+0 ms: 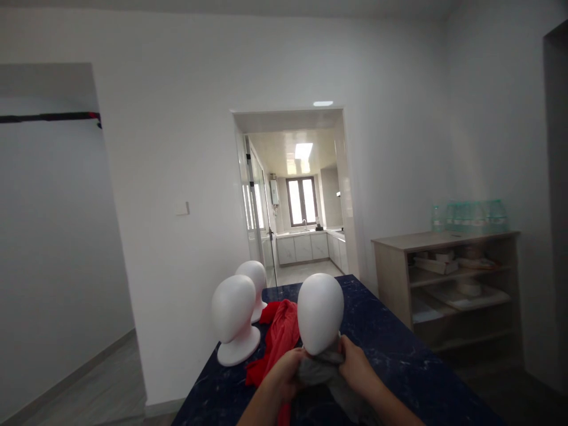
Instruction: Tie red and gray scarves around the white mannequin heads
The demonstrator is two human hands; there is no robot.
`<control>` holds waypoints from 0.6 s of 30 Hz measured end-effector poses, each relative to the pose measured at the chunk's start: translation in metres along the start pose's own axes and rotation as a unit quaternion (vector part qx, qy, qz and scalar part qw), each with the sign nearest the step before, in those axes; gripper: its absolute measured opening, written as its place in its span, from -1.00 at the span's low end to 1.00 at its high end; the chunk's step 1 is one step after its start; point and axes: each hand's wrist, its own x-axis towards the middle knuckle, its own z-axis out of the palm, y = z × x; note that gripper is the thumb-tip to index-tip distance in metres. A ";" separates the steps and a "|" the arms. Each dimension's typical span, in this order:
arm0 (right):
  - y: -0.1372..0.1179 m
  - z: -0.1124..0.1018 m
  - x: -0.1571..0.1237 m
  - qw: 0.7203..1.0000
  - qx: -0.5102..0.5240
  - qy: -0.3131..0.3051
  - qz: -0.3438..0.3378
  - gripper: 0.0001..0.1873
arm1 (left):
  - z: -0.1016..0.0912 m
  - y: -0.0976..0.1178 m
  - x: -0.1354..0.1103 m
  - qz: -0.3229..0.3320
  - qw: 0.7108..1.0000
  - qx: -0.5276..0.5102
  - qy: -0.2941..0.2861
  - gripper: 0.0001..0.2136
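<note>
A white mannequin head stands upright on the dark blue marbled table in front of me. A grey scarf is wrapped around its neck, and one end hangs down toward me. My left hand is closed on the scarf at the left of the neck. On the other side of the neck, my right hand grips the scarf too. The fingertips of both hands are partly hidden by the cloth and the head. Red cloth lies crumpled just left of the head.
Two more white mannequin heads, a nearer one and a farther one, stand along the table's left edge. To the right is a wooden shelf unit with bottles on top. A doorway beyond the table opens into a kitchen.
</note>
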 end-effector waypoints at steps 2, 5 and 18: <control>0.001 0.001 0.001 0.999 -0.043 0.010 -0.004 -0.67 | -0.012 0.013 -0.005 0.027 0.995 0.097 0.021 -0.80; 0.004 0.004 0.000 0.995 -0.094 0.020 -0.006 -0.70 | -0.028 0.033 -0.015 0.067 0.975 0.208 0.038 -0.71; 0.000 0.003 -0.007 0.988 -0.153 -0.018 0.022 -0.68 | -0.011 -0.003 -0.029 0.064 0.997 -0.033 -0.008 -0.78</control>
